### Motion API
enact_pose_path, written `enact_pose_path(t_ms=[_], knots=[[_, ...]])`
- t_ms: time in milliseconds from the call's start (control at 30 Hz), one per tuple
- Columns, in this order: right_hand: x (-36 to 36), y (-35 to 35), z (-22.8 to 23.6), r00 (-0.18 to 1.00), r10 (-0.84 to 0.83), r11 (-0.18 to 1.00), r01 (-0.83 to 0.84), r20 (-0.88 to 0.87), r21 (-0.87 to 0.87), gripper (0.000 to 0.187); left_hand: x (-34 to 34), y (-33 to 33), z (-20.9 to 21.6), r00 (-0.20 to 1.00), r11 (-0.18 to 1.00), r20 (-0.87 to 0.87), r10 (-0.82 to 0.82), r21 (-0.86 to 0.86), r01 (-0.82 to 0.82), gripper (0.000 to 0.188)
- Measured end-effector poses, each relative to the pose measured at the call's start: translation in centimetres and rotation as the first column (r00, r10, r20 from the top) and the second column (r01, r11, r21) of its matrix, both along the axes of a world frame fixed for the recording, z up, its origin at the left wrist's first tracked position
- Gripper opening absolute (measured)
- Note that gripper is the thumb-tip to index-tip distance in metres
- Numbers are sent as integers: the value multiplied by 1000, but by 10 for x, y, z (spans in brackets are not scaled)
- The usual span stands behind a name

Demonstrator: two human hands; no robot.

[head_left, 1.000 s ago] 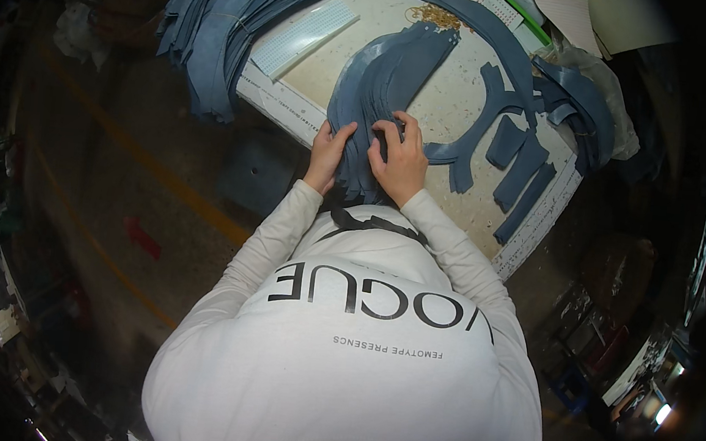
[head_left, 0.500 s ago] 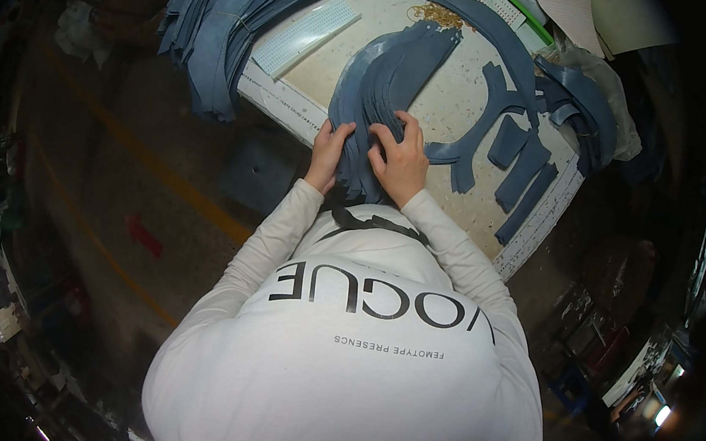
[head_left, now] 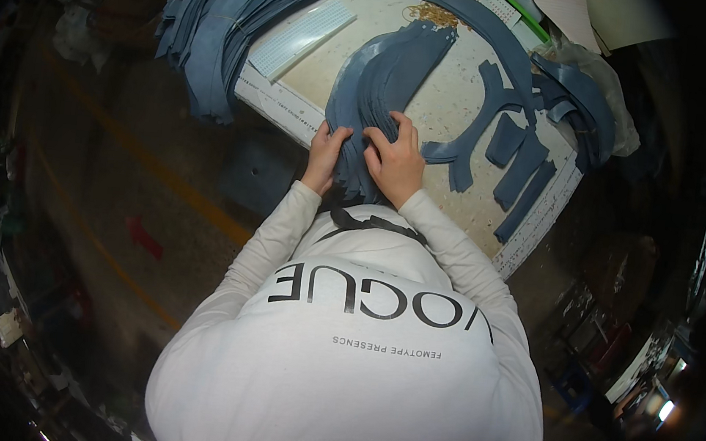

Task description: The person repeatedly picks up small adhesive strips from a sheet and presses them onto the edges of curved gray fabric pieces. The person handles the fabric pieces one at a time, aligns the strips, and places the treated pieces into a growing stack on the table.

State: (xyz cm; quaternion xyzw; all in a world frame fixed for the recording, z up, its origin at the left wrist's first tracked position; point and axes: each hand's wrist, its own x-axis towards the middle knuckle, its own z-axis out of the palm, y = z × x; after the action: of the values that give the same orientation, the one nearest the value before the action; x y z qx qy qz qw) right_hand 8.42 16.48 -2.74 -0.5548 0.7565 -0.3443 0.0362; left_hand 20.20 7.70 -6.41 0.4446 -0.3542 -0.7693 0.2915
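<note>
A stack of curved blue-grey cut pieces [head_left: 363, 85], which look like leather or fabric, lies fanned out on the table with its near end at the table's edge, close to my body. My left hand [head_left: 322, 158] grips the stack's left side near that end, thumb on top and the other fingers hidden underneath. On the right side, my right hand [head_left: 398, 158] has its fingers bent around the layered edges, thumb and forefinger against the pieces. Small yellowish rubber bands [head_left: 431, 14] lie in a heap at the stack's far end.
Tied bundles of blue-grey pieces [head_left: 222, 38] hang over the table's left edge beside a white ruled strip [head_left: 302, 39]. Loose shaped pieces [head_left: 518, 162] lie to the right on the pale table [head_left: 456, 77]. Farther right, more pieces [head_left: 580, 111] rest by a clear plastic bag [head_left: 626, 119].
</note>
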Motion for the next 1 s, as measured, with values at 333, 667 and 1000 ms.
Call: enact_pose_path(t_ms=[333, 667, 1000], knots=[[1, 0, 7, 999, 10, 1000, -10, 42, 1, 25, 3, 0, 0, 999, 999, -4, -39, -11, 39, 27], [1, 0, 2, 1000, 5, 1000, -5, 15, -21, 21, 1, -2, -2, 996, 996, -68, 54, 68, -49, 26], [0, -2, -3, 999, -32, 999, 32, 30, -17, 19, 0, 0, -1, 999, 1000, -43, 1, 15, -1, 28]])
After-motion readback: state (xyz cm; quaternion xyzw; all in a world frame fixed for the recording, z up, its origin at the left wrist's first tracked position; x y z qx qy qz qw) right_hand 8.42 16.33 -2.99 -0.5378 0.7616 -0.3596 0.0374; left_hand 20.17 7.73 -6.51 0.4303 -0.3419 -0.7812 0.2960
